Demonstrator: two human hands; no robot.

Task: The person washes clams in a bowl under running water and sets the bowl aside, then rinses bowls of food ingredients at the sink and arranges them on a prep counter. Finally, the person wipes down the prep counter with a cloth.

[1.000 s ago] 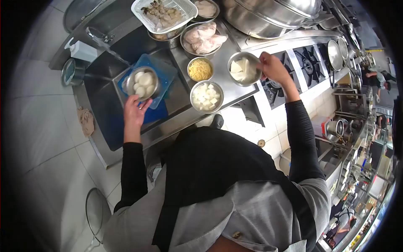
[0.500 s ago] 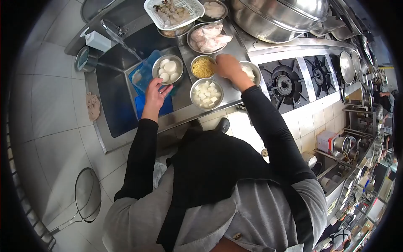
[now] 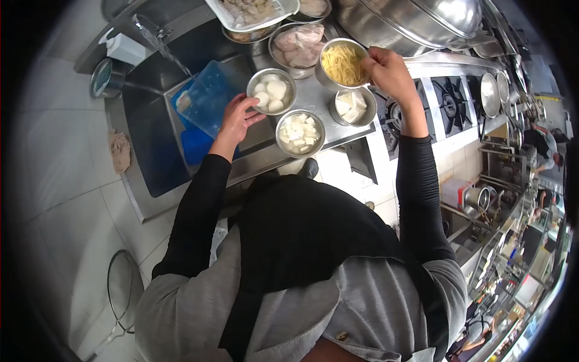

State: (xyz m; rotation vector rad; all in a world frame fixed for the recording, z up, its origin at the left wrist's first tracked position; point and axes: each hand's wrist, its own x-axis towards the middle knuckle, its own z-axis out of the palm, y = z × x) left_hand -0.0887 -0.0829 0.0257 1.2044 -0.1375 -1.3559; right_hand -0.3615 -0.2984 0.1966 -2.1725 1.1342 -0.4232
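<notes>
My left hand (image 3: 240, 118) grips the near-left rim of a steel bowl of round white pieces (image 3: 271, 92), at the right edge of the sink. In my right hand (image 3: 388, 72) is a steel bowl of yellow strips (image 3: 343, 64), pinched at its right rim and lifted and tilted. Just below it stands a bowl of white wedges (image 3: 353, 107). A bowl of white cubes (image 3: 300, 133) rests on the steel counter (image 3: 330, 136), nearer to me. Behind the two held bowls is a bowl of pale raw meat (image 3: 297, 46).
Left, the sink (image 3: 149, 133) holds a blue translucent container (image 3: 208, 99) under a running tap (image 3: 158, 45). A white basket of shrimp (image 3: 253, 13) and a large steel pot (image 3: 410, 21) stand behind. Burners (image 3: 449, 104) lie right. A person (image 3: 546, 145) is far right.
The bowl of yellow strips has been picked up by my right hand and moved right and back. My left hand has carried its bowl from over the sink rightward to the counter side.
</notes>
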